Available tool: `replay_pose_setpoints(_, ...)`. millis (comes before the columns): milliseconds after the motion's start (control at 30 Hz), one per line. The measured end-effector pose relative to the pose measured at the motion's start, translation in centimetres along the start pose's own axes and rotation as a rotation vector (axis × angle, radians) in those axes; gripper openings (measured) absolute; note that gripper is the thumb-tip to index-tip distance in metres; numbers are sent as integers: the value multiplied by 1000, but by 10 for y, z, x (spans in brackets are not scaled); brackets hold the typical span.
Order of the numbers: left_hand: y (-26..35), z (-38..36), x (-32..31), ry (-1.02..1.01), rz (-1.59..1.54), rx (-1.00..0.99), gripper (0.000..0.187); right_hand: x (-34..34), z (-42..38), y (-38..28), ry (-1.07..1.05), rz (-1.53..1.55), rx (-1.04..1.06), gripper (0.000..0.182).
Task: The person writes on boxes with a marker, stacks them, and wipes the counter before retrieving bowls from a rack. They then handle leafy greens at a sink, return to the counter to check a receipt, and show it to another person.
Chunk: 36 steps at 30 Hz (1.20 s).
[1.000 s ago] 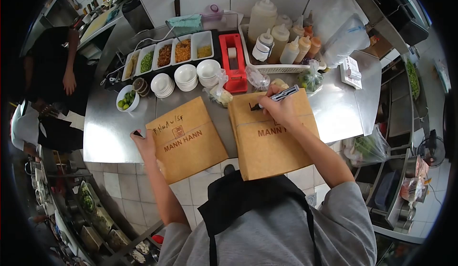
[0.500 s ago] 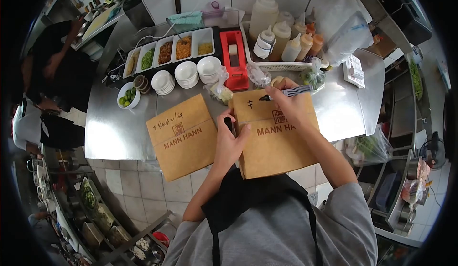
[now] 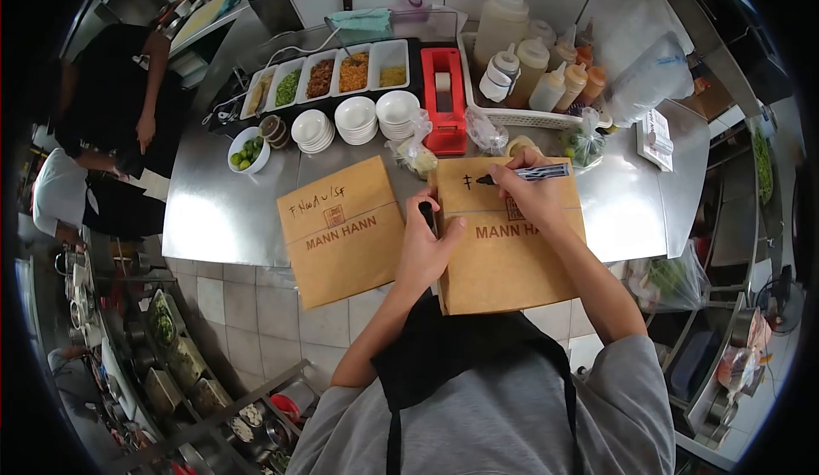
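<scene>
My right hand (image 3: pixel 522 192) pinches a marker (image 3: pixel 544 171), its black tip at a short handwritten mark near the top of a brown cardboard box (image 3: pixel 510 275) printed MANN HANN. At that box's left edge, my left hand (image 3: pixel 426 249) is closed around a small black marker cap (image 3: pixel 426 211), with the thumb resting against the box. To the left lies a second brown box (image 3: pixel 350 272) with the same print, handwriting across its top. Part of the print on the box under my hands is covered by my right hand.
Behind the boxes stand stacked white bowls (image 3: pixel 356 118), a red tape dispenser (image 3: pixel 444 104), trays of toppings (image 3: pixel 321 76) and a basket (image 3: pixel 533 117) of squeeze bottles. Tied plastic bags (image 3: pixel 415 155) and a bowl of limes (image 3: pixel 248 151) sit nearby. Co-workers (image 3: pixel 124 91) stand at left.
The marker tip has shifted slightly right relative to the written mark. The whole view has moved a little, so the table things appear further right.
</scene>
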<state>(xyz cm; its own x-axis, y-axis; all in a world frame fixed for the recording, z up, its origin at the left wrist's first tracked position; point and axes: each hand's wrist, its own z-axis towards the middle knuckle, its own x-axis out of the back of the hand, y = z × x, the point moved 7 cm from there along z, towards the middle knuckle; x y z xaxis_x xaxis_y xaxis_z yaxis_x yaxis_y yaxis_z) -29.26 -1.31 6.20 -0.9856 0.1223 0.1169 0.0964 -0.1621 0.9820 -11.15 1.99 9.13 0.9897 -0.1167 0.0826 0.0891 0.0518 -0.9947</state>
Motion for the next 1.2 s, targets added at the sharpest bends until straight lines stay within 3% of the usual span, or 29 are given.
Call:
replay_pose_setpoints(467, -8, -1, -2, 6, -1, 0, 35, 2, -1, 2, 4, -7, -2, 26)
replay_pose_setpoints(533, -8, -2, -3, 4, -10, 6, 35, -2, -3, -2, -26, -201, -49, 25)
replay_pose_setpoints(667, -1, -2, -4, -3, -37, 23, 35, 8, -1, 5, 70, -48, 17, 24)
replay_pose_setpoints(833, -8, -3, -3, -17, 20, -9, 34, 10, -2, 6, 36, -234, -8, 25)
replay_pose_setpoints(967, -12, -1, -3, -17, 4, -18, 38, 11, -1, 5, 81, -62, -34, 24)
replay_pose_setpoints(1033, -13, -1, -4, -32, 26, -25, 38, 15, 1, 5, 98, -228, 52, 24)
replay_pose_setpoints(1200, -18, -1, -4, -39, 32, -33, 37, 21, -1, 1, 186, -302, 133, 25)
